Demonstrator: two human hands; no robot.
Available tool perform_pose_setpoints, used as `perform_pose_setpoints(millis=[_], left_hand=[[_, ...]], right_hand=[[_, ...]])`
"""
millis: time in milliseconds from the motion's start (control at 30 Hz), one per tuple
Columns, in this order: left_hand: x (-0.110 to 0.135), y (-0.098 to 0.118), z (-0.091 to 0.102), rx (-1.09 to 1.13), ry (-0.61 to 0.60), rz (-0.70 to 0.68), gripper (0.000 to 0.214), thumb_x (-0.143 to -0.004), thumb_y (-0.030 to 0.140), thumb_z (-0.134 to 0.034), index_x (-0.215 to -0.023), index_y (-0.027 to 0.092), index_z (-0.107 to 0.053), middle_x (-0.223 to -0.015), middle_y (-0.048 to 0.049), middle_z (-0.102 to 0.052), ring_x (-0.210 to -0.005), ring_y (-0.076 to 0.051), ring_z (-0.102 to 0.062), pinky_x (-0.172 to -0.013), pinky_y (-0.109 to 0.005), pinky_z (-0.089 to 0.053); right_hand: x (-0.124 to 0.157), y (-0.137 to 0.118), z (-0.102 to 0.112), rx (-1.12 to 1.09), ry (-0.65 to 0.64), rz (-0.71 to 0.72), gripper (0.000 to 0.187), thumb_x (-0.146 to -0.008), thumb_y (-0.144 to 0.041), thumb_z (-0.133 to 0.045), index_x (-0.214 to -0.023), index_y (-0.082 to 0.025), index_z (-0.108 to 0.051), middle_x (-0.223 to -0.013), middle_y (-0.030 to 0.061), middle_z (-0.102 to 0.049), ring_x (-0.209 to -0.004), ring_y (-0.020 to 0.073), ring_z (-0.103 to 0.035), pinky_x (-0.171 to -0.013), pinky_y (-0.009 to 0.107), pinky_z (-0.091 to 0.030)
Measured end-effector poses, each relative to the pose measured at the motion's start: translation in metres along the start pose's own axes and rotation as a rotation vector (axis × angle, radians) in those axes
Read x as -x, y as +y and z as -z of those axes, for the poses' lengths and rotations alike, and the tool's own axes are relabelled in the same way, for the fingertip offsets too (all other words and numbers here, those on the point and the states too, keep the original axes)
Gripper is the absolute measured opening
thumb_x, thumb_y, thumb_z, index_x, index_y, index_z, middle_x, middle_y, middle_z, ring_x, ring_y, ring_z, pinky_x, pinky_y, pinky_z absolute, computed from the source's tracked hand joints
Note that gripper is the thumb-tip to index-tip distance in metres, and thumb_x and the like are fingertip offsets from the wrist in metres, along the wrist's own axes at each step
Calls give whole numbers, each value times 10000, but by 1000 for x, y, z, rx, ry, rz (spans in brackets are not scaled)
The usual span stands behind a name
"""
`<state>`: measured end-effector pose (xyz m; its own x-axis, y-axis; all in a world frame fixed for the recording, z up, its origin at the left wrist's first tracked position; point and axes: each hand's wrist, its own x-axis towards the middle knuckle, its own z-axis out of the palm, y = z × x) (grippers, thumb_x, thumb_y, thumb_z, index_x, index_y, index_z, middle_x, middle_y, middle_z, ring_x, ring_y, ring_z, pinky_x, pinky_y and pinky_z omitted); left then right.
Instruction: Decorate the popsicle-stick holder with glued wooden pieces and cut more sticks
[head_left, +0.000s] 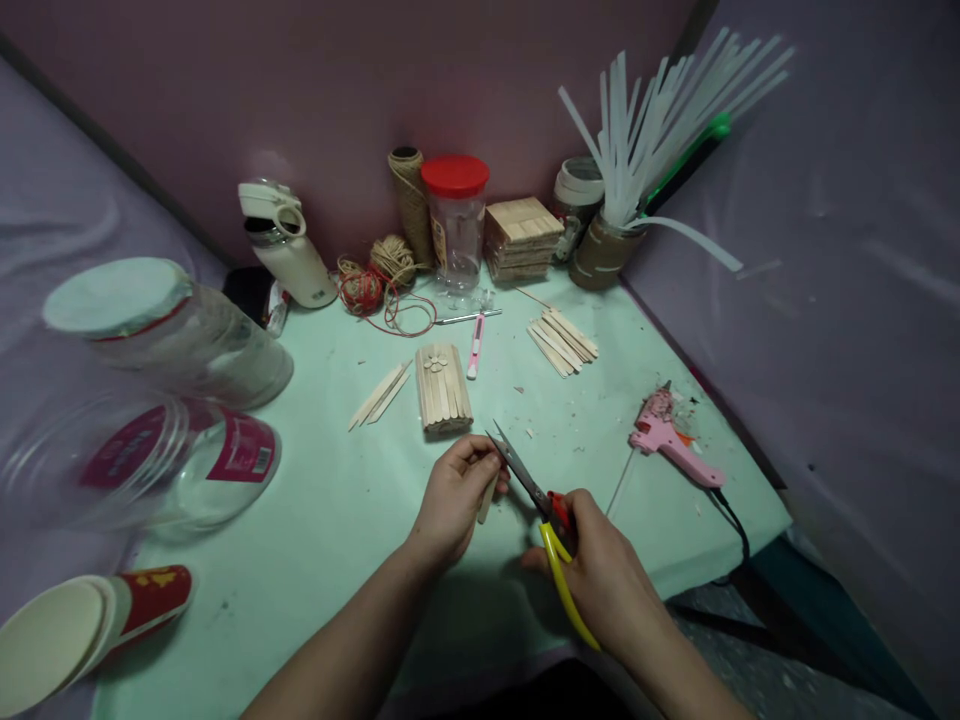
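Note:
My left hand pinches a short wooden craft stick near the front of the pale green table. My right hand grips yellow-handled scissors, whose blades point up-left and meet the stick at my left fingertips. Just beyond the hands lies a small panel of glued sticks, with loose sticks to its left.
A pink glue gun lies at right with its cord over the edge. Another pile of sticks, a pink craft knife, twine rolls, a red-lidded jar, stacked sticks, a cup of white strips stand behind. Clear jars lie left.

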<state>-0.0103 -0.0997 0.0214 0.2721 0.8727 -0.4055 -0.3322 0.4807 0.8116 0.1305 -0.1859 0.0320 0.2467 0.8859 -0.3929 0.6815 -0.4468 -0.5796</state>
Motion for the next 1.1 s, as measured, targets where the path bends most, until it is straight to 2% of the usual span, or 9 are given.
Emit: perform_pose_setpoints(millis=[100, 267, 467, 567, 700, 867, 1100], left_hand=[[1, 0, 1, -4, -28, 17, 180, -719, 290, -723, -784, 156, -622, -635, 8, -591, -556, -83, -534, -556, -202, -431], [0, 2, 2, 18, 5, -4, 193, -726, 299, -740, -794, 164, -620, -682, 13, -579, -624, -86, -545, -585, -196, -452], [0, 1, 1, 17, -22, 39, 186, -742, 295, -734, -807, 159, -625, -718, 7, -580, -646, -83, -541, -594, -193, -454], [0, 0, 1, 0, -13, 34, 186, -749, 297, -727, -813, 159, -620, -702, 12, -573, -637, -82, -538, -592, -195, -454], [-1, 3, 3, -4, 28, -20, 188, -773, 322, -701, -843, 177, -605, -715, 18, -573, -636, -88, -546, -566, -199, -447], [-4, 7, 6, -31, 71, -119, 196, -756, 338, -709, -818, 183, -607, -706, 24, -578, -608, -82, -541, -550, -197, -436], [-3, 6, 5, -37, 75, -84, 196, -757, 334, -711, -812, 172, -616, -701, 18, -585, -605, -77, -538, -551, -195, -434]], right_hand=[[1, 1, -2, -45, 0, 3, 314, -686, -383, -666, -817, -252, -413, -703, -15, -568, -608, 177, -507, -557, 268, -361], [0, 3, -1, -240, -15, 4, 285, -722, -420, -635, -817, -245, -430, -685, -26, -567, -612, 168, -512, -574, 270, -383], [-14, 1, -4, -526, 18, 90, 282, -759, -441, -605, -868, -228, -457, -875, 33, -660, -703, 169, -579, -655, 286, -439], [-20, -3, -9, -613, 27, 120, 296, -740, -429, -628, -862, -226, -451, -843, 23, -645, -696, 163, -574, -651, 279, -445], [-21, -7, -12, -493, 60, 99, 340, -685, -426, -664, -847, -229, -439, -694, -40, -538, -611, 145, -493, -569, 257, -395], [-23, -2, -8, -234, 97, 64, 438, -603, -432, -730, -905, -226, -488, -730, -35, -551, -624, 156, -493, -576, 262, -383], [-24, 12, 7, -166, 156, 17, 417, -617, -475, -695, -875, -231, -475, -701, -28, -549, -610, 170, -494, -556, 269, -371]])
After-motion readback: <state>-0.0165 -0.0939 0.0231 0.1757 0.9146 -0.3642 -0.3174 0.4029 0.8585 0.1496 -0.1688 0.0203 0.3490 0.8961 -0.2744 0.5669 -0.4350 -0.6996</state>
